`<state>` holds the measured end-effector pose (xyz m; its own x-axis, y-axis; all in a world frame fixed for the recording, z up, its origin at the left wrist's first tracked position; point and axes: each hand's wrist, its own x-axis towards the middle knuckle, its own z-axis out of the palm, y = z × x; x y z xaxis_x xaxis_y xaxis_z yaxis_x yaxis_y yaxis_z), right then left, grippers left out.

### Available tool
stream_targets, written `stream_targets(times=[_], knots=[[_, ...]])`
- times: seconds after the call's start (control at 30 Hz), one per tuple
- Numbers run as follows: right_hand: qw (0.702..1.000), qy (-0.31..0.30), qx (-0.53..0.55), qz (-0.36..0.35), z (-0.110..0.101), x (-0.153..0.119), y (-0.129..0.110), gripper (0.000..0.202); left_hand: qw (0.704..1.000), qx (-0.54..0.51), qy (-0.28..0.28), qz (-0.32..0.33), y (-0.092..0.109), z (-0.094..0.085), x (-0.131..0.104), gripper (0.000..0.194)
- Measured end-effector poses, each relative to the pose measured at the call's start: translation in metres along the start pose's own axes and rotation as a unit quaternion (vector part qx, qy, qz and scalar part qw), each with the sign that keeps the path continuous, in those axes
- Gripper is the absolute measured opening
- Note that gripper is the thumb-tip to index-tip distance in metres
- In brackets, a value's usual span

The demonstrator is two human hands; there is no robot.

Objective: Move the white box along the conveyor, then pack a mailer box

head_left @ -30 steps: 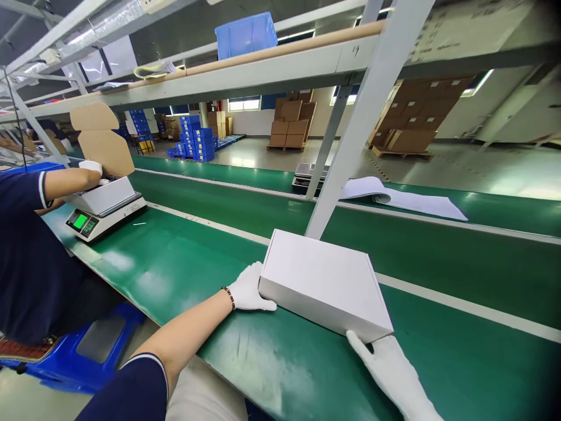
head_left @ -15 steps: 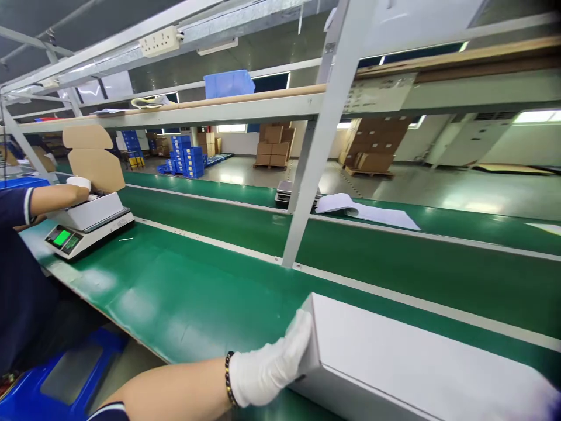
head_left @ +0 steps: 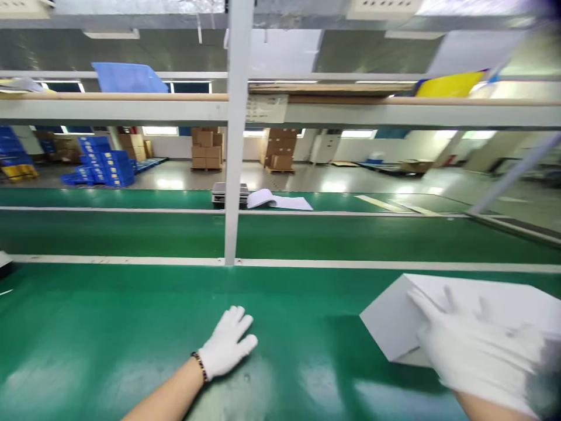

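Green belt (head_left: pixel 131 327); blurred right hand (head_left: pixel 473 351) over white box (head_left: pixel 394 327)

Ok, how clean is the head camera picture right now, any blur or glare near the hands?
Head view: the white-gloved right hand and the white cardboard box under it are smeared by motion blur, edges soft; the white-gloved left hand, flat on the green conveyor belt, is sharper; pale ceiling-light glare patches sit on the belt near it; the frame's right edge is blurred.
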<state>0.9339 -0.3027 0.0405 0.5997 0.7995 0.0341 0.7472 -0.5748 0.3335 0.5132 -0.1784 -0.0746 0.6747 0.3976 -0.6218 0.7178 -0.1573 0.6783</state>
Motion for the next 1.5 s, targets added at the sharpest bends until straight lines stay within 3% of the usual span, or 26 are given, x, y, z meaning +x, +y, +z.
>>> stream_targets(times=[0.07, 0.13, 0.23, 0.37, 0.47, 0.57, 0.7, 0.87, 1.03, 1.5], knots=[[0.994, -0.002, -0.061, 0.094, -0.003, 0.014, -0.015, 0.041, 0.998, -0.002, 0.047, -0.046, -0.019, -0.004, 0.010, 0.082], [0.996, 0.009, -0.084, 0.026, 0.009, 0.013, -0.053, 0.033, 0.996, -0.003, 0.070, -0.047, -0.029, -0.004, 0.017, 0.083], [0.991, -0.088, -0.029, -0.098, 0.052, -0.009, -0.134, 0.046, 0.997, 0.005, 0.063, -0.036, -0.032, -0.001, 0.019, 0.084], [0.977, -0.172, 0.044, -0.114, 0.102, -0.032, -0.231, 0.062, 0.995, -0.060, 0.065, -0.034, -0.032, -0.002, 0.016, 0.087], [0.970, -0.199, 0.087, -0.108, 0.108, -0.030, -0.279, 0.062, 0.988, -0.128, 0.081, -0.033, -0.035, -0.007, 0.014, 0.092], [0.964, -0.211, 0.125, -0.107, 0.099, -0.027, -0.309, 0.062, 0.984, -0.152, 0.086, -0.033, -0.038, -0.010, 0.014, 0.096], [0.939, -0.217, 0.201, -0.175, 0.091, -0.031, -0.320, 0.059, 0.984, -0.152, 0.082, -0.033, -0.041, -0.009, 0.016, 0.098], [0.900, -0.223, 0.291, -0.236, 0.090, -0.027, -0.306, 0.038, 0.985, -0.148, 0.079, -0.046, -0.041, -0.009, 0.017, 0.099], [0.893, -0.212, 0.320, -0.234, 0.091, -0.024, -0.303, 0.029, 0.985, -0.145, 0.080, -0.049, -0.041, -0.009, 0.015, 0.098], [0.890, -0.227, 0.314, -0.242, 0.088, -0.025, -0.304, 0.039, 0.983, -0.151, 0.089, -0.046, -0.037, -0.009, 0.015, 0.097]])
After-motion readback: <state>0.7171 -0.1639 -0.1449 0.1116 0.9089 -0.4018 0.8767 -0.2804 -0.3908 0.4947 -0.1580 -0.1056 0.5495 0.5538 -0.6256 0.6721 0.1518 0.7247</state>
